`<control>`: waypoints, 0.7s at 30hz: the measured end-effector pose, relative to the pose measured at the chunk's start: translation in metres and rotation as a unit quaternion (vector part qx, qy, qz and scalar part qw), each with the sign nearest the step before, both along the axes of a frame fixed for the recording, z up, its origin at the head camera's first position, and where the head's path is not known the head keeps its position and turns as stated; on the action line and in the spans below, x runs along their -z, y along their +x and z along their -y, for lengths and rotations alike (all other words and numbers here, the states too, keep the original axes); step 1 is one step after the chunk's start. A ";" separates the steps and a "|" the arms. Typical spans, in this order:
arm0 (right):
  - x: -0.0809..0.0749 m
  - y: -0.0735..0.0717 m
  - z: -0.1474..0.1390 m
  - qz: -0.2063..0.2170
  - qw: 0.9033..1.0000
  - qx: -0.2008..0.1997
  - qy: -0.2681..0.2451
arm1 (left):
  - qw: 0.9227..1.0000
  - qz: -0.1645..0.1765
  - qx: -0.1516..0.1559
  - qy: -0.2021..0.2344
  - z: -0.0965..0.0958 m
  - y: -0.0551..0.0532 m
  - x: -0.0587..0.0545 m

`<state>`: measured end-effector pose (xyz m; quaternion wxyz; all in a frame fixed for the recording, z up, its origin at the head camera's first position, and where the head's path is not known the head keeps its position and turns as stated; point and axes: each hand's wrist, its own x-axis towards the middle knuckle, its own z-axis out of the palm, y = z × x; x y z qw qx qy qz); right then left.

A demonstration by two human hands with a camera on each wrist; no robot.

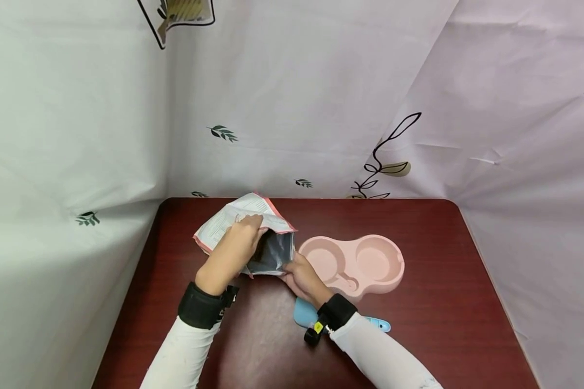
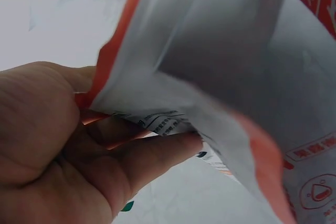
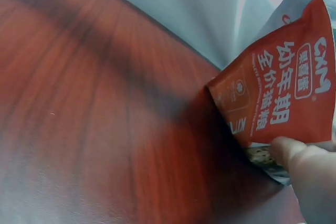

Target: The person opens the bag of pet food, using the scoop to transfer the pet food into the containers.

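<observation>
The red and white bag (image 1: 224,224) is just left of the pink double bowl (image 1: 349,251), and its mouth is wide, so the dark, shiny inside shows. The left hand (image 1: 238,240), farther left of the bowl, grips the bag's top lip. The right hand (image 1: 304,276), by the bowl's left end, holds the low corner of the mouth, with one finger pressing on the red front. I can't tell if that hand touches the bowl. To do this part well, I think the two hands should pull the lips gently away from each other, so the hole makes a nice round shape. A hard tug could rip the bag or make it jump. The mouth should tip up a little, because anything inside might slide out; I can't see how much is in there. The right elbow should go slow too, as a blue scoop (image 1: 305,313) lies on the near side of the bowl, partly hidden under that wrist, and a bump could push it across the table (image 1: 433,335).
</observation>
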<state>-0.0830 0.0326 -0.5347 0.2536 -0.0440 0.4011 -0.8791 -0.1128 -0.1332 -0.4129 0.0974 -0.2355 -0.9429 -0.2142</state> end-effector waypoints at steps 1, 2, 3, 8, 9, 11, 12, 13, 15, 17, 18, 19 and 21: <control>0.001 0.002 -0.001 0.005 1.000 0.003 0.005 | 1.000 -0.003 0.002 -0.001 -0.001 0.002 0.001; 0.002 0.003 -0.002 0.009 1.000 0.005 0.008 | 1.000 -0.004 0.002 -0.001 -0.002 0.004 0.002; 0.003 0.005 -0.002 0.013 1.000 0.007 0.014 | 1.000 -0.007 0.002 -0.003 -0.003 0.005 0.003; 0.004 0.009 -0.003 0.015 0.999 0.013 0.037 | 1.000 -0.016 -0.003 -0.001 -0.005 0.010 0.005; 0.004 0.010 -0.004 0.014 0.999 0.012 0.042 | 1.000 -0.017 -0.004 -0.001 -0.005 0.011 0.006; 0.003 0.010 -0.005 0.008 0.999 0.010 0.049 | 1.000 -0.016 -0.008 -0.001 -0.005 0.011 0.006; 0.002 0.011 -0.006 0.005 0.998 0.009 0.054 | 1.000 -0.015 -0.011 0.000 -0.005 0.011 0.006; 0.000 0.011 -0.008 0.003 0.998 0.009 0.061 | 1.000 -0.013 -0.012 -0.001 -0.005 0.011 0.006; -0.004 0.012 -0.013 -0.007 0.997 0.010 0.079 | 1.000 -0.009 -0.015 0.002 -0.004 0.010 0.005; -0.010 0.016 -0.022 -0.017 0.993 0.016 0.113 | 1.000 -0.006 -0.016 0.004 -0.003 0.009 0.005; -0.013 0.018 -0.027 -0.025 0.991 0.017 0.132 | 1.000 -0.004 -0.016 0.006 -0.003 0.009 0.004; -0.017 0.020 -0.033 -0.034 0.988 0.021 0.152 | 1.000 -0.002 -0.017 0.008 -0.002 0.009 0.004; -0.024 0.025 -0.046 -0.052 0.981 0.026 0.184 | 1.000 0.000 -0.019 0.012 -0.001 0.008 0.003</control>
